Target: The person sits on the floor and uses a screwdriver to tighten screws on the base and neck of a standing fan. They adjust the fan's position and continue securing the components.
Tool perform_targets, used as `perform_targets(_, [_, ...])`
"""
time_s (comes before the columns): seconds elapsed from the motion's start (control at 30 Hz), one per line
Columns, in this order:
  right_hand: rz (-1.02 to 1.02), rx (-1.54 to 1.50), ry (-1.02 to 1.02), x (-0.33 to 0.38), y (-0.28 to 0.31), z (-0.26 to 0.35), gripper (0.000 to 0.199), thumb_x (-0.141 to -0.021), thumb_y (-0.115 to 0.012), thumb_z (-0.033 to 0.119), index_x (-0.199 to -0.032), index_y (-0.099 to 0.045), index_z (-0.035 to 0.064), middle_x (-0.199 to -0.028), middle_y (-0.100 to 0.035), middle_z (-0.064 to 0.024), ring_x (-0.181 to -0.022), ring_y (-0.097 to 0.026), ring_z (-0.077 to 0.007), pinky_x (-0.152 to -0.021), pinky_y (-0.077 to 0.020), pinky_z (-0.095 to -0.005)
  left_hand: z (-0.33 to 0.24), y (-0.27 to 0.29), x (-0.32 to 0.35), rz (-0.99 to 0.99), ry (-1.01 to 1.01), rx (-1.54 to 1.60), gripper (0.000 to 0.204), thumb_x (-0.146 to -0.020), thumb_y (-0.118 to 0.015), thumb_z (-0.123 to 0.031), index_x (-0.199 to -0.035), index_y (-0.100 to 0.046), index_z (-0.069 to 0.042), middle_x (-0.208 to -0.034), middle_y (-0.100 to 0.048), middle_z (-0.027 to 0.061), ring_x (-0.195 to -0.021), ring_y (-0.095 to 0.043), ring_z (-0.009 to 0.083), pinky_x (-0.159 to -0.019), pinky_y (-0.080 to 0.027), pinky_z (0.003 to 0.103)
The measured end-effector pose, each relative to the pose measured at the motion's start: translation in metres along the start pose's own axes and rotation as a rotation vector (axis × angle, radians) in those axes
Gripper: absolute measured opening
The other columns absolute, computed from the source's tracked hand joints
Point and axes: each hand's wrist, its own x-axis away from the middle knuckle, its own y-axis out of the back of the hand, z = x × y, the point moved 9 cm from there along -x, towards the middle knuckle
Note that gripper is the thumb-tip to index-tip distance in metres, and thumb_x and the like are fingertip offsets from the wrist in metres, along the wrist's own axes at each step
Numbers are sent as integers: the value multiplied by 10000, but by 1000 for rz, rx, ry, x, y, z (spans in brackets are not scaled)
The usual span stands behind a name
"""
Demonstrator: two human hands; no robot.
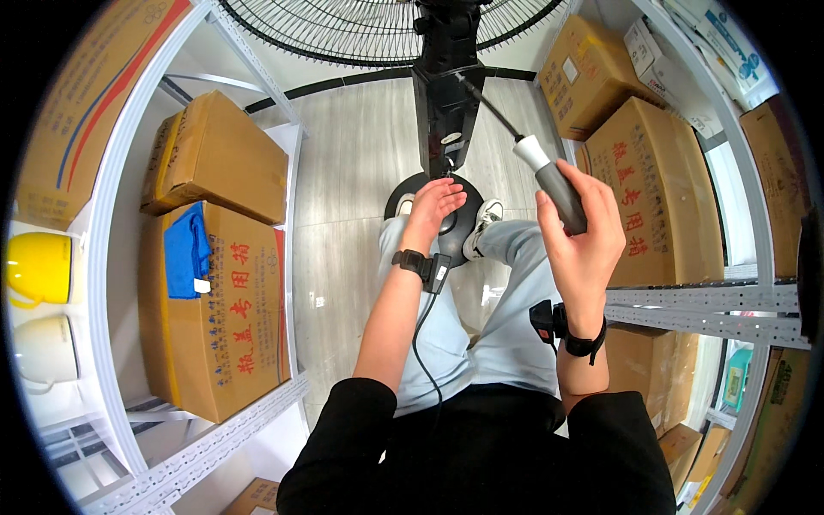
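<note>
My right hand (584, 236) grips a screwdriver (549, 184) by its grey and white handle; the thin shaft runs up and left to the black pole housing (446, 112) of a standing fan. My left hand (433, 206) reaches forward with fingers together, resting against the lower end of that housing, above the fan's round black base (399, 202). The fan's wire grille (360, 30) spans the top of the view. Both wrists carry black straps with small devices. I stand over the base in light jeans and white shoes.
White metal shelving flanks me on both sides. The left shelf holds brown cardboard boxes (223, 154), a blue cloth (186, 249), a yellow helmet (39, 266) and a white helmet (43, 348). The right shelf holds more boxes (657, 189). Pale wood-look floor (352, 163) lies between.
</note>
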Motion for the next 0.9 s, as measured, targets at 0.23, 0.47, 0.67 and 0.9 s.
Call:
perform_targets(0.23, [-40, 59, 77, -8, -7, 10, 326, -759, -724, 86, -1077, -657, 57, -981, -627, -113, -815, -652, -239, -710, -527, -317, -4, 4, 2, -12, -34, 41, 244, -924, -447, -64, -1130, -495, 58, -1026, -625, 211, -950, -644, 310, -879, -534, 399])
perform_targets(0.47, [-42, 55, 99, -6, -17, 14, 325, -766, -727, 92, -1081, -654, 52, -968, -626, -115, -807, -659, -235, -700, -530, -317, -9, 5, 6, -4, -62, 57, 237, -931, -440, -68, -1123, -496, 60, -1013, -623, 205, -943, -644, 304, -878, -534, 394])
perform_targets(0.67, [-63, 68, 146, -11, -23, 20, 315, -770, -726, 100, -1073, -653, 48, -955, -625, -115, -781, -655, -236, -680, -528, -318, -11, 5, 7, 4, -64, 61, 242, -919, -449, -65, -1119, -498, 63, -1006, -621, 197, -938, -645, 300, -874, -535, 387])
perform_targets(0.9, [-74, 112, 156, -20, -32, 29, 277, -789, -713, 137, -1048, -652, 58, -934, -634, -117, -743, -656, -246, -642, -525, -324, -11, 4, 8, 1, -69, 58, 244, -908, -450, -57, -1111, -499, 70, -1002, -617, 199, -935, -644, 298, -874, -535, 381])
